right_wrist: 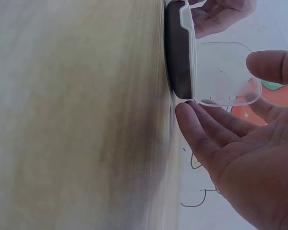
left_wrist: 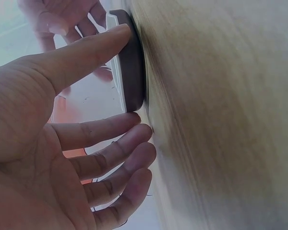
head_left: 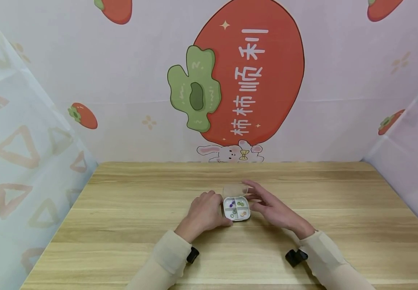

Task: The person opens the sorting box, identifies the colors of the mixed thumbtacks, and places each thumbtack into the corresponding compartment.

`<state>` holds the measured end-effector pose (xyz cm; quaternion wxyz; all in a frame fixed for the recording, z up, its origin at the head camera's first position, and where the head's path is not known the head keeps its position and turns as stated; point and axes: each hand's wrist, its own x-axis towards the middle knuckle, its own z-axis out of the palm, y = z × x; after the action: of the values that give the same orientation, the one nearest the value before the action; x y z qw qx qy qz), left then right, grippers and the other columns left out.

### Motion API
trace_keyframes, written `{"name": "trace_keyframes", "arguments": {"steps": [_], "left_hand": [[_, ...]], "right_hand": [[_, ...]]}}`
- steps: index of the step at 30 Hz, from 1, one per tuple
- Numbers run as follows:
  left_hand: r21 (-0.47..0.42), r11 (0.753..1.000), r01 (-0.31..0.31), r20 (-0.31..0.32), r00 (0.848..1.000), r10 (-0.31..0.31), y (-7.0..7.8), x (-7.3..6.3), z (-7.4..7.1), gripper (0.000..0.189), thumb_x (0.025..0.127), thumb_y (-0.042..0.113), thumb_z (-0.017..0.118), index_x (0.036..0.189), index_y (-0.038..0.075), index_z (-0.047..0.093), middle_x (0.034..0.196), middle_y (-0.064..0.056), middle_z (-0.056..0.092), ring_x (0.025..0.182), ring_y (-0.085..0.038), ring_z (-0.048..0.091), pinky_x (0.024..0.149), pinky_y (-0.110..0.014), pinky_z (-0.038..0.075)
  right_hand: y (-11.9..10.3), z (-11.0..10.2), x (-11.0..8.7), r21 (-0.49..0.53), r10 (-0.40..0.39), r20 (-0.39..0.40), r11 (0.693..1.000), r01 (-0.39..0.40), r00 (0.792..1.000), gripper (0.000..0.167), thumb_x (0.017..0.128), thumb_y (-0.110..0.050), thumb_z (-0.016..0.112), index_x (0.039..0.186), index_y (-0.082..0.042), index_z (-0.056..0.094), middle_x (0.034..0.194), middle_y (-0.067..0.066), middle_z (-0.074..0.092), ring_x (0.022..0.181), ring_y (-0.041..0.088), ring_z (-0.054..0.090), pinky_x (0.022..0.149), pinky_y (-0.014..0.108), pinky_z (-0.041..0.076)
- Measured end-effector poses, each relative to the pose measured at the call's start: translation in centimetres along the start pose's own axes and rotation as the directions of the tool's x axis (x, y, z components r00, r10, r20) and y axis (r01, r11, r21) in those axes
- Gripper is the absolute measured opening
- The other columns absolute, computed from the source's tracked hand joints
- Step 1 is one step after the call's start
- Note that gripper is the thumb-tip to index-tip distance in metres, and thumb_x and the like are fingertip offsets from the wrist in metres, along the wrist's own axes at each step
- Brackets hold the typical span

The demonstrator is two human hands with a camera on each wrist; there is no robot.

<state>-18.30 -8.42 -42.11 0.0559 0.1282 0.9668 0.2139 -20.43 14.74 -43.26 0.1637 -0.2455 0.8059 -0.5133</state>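
Observation:
A small white pill box [head_left: 226, 213] with a dark base [right_wrist: 178, 57] lies on the table, its clear lid [head_left: 233, 190] raised at the back. Each of its compartments holds small beads: purple [head_left: 231, 204] back left, yellow-green [head_left: 240, 204] back right, green front left, pale orange front right. My left hand [head_left: 206, 210] holds the box at its left, thumb on the front side and index finger against the left end. At the box's right is my right hand [head_left: 273, 206], fingers extended, with fingertips beside the right end and behind the upright lid [right_wrist: 221, 60].
The wooden table [head_left: 140, 225] runs back to a printed cloth wall [head_left: 140, 80] with a large persimmon picture. Cloth sides stand at left and right. A black wrist camera [head_left: 295, 257] is strapped below the right hand, another [head_left: 192, 255] below the left.

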Motion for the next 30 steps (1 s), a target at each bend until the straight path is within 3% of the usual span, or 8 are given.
{"name": "trace_keyframes", "arguments": {"steps": [11, 17, 30], "left_hand": [[-0.001, 1.000, -0.005, -0.006, 1.000, 0.005, -0.03, -0.02, 0.07, 0.051, 0.067, 0.044, 0.095, 0.093, 0.006, 0.072, 0.079, 0.001, 0.053, 0.072, -0.018, 0.049, 0.065, -0.035, 0.042], [-0.001, 1.000, -0.009, -0.011, 1.000, 0.009, -0.09, 0.01, 0.11, 0.052, 0.066, 0.044, 0.095, 0.093, 0.006, 0.072, 0.079, 0.001, 0.053, 0.070, -0.018, 0.048, 0.064, -0.034, 0.042], [0.001, 1.000, -0.007, -0.013, 1.000, 0.007, -0.07, -0.01, 0.09, 0.052, 0.065, 0.045, 0.096, 0.091, 0.007, 0.071, 0.079, 0.001, 0.053, 0.070, -0.018, 0.048, 0.065, -0.035, 0.042]], "right_hand": [[-0.05, 0.04, 0.02, -0.042, 0.011, -0.038, 0.999, -0.013, 0.999, 0.037, 0.106, -0.031, 0.055, 0.138, -0.012, 0.050, 0.141, 0.014, 0.052, 0.131, 0.032, 0.051, 0.109, 0.055, 0.040], [0.14, 0.07, 0.11, -0.062, -0.021, -0.032, 0.998, 0.019, 0.999, 0.034, 0.106, -0.029, 0.056, 0.130, -0.005, 0.056, 0.132, 0.012, 0.057, 0.128, 0.029, 0.053, 0.109, 0.054, 0.040], [0.15, 0.09, 0.20, -0.068, -0.035, -0.027, 0.997, 0.034, 0.999, 0.031, 0.106, -0.027, 0.055, 0.126, -0.002, 0.058, 0.128, 0.013, 0.059, 0.122, 0.027, 0.056, 0.106, 0.051, 0.043]]}}
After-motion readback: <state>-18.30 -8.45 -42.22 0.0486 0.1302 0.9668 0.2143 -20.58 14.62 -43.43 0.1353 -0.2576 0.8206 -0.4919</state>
